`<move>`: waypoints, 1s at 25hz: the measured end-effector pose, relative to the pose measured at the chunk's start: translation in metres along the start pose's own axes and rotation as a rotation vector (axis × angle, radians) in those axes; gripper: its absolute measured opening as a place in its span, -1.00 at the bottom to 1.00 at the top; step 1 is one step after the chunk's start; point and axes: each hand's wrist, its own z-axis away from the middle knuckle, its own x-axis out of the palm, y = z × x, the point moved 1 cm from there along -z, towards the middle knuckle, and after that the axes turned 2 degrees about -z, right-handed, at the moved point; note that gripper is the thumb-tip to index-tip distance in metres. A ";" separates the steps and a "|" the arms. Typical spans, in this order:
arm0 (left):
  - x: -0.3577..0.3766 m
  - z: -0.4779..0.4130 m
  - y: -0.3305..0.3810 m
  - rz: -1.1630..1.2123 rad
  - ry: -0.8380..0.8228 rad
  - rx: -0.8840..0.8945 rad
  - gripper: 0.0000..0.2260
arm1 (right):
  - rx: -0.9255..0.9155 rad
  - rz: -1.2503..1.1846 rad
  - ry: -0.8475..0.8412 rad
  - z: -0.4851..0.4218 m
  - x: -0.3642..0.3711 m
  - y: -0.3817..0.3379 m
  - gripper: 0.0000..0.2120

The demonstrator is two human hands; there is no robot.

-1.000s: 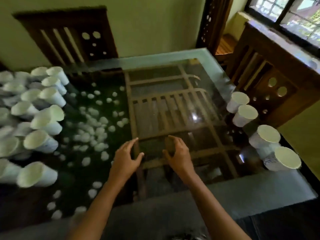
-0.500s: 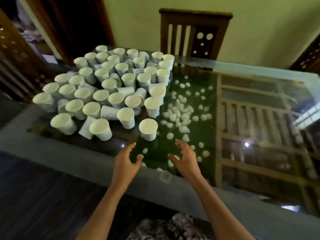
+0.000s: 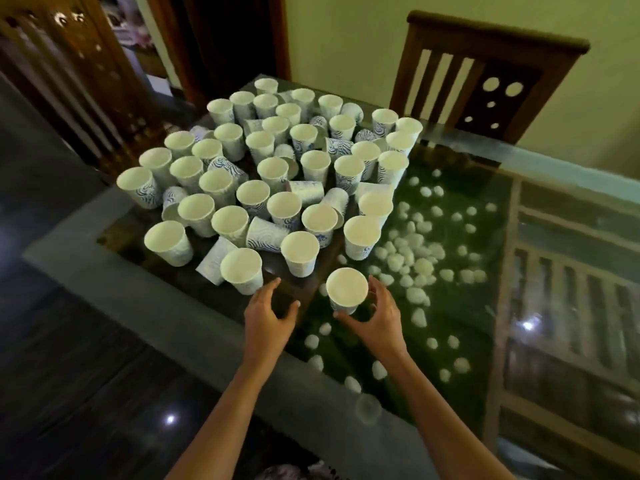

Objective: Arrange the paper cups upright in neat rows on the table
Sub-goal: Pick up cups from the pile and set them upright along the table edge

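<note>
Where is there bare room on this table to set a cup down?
The glass right of the cups, over the white pebbles and wooden slats, is bare. The frosted near edge is free too. The far left is crowded: upright cups with tipped ones wedged between.

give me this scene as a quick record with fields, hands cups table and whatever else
left hand: open, fingers spread, holds nothing
right hand: fingers and thumb curled round the nearest cup
nearest cup: upright, set apart from the cluster
cup cluster: dozens of cups, most upright, not in straight rows
tipped cup: one of several lying on their sides among the upright ones
table: glass top, white pebbles on green beneath
chair: wooden, at the far side
</note>
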 end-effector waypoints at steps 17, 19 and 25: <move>-0.028 -0.034 -0.055 0.163 0.403 -0.206 -0.41 | -0.217 -0.080 -0.016 -0.024 0.066 -0.031 -0.23; -0.023 -0.045 -0.053 0.179 0.379 -0.232 -0.29 | -0.236 -0.077 -0.012 -0.025 0.066 -0.032 -0.24; -0.010 -0.056 -0.046 0.187 0.381 -0.236 -0.28 | -0.255 -0.069 0.013 -0.023 0.066 -0.032 -0.25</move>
